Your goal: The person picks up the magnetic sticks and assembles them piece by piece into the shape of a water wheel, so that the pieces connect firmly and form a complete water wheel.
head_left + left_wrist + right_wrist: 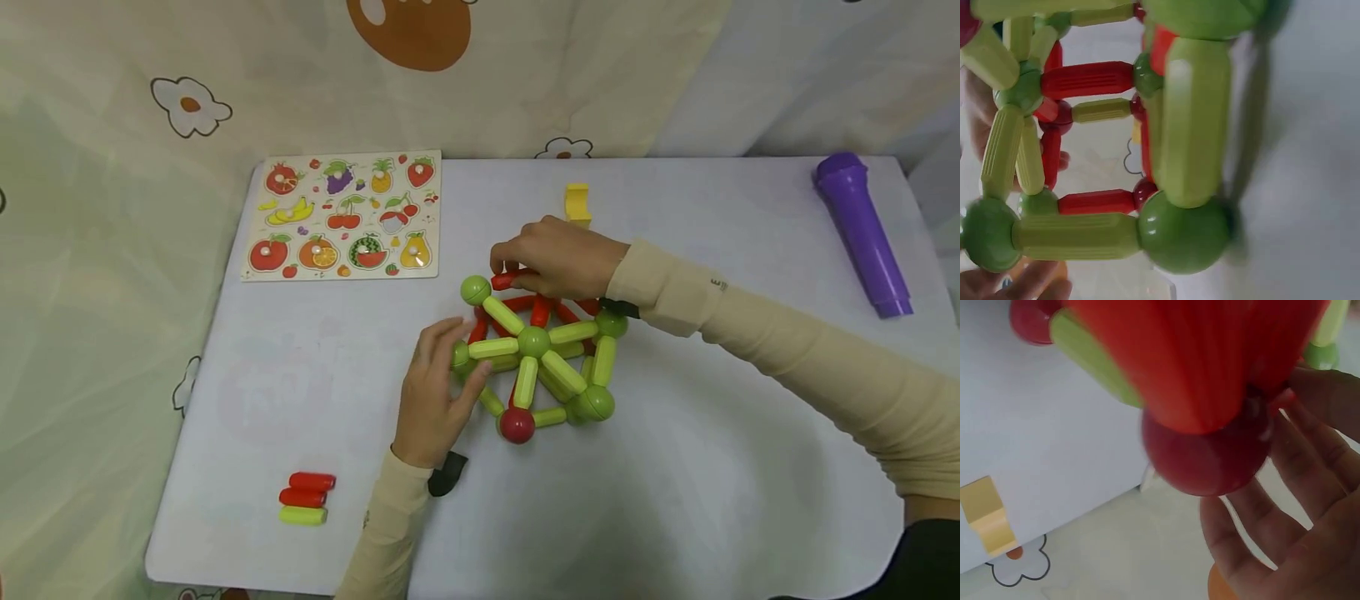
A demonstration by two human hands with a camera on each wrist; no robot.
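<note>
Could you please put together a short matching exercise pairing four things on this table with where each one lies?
Things:
1. fruit puzzle board
2. purple microphone
3. yellow block
4. three loose rods

Places:
A. far right corner of the table
B. near left, by the front edge
C. far left corner of the table
D. just beyond the right hand

Pairs: 1-C, 2-A, 3-D, 4-B

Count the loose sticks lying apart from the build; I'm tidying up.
3, stacked near the table's front left edge: two red sticks and one yellow-green stick.
</note>
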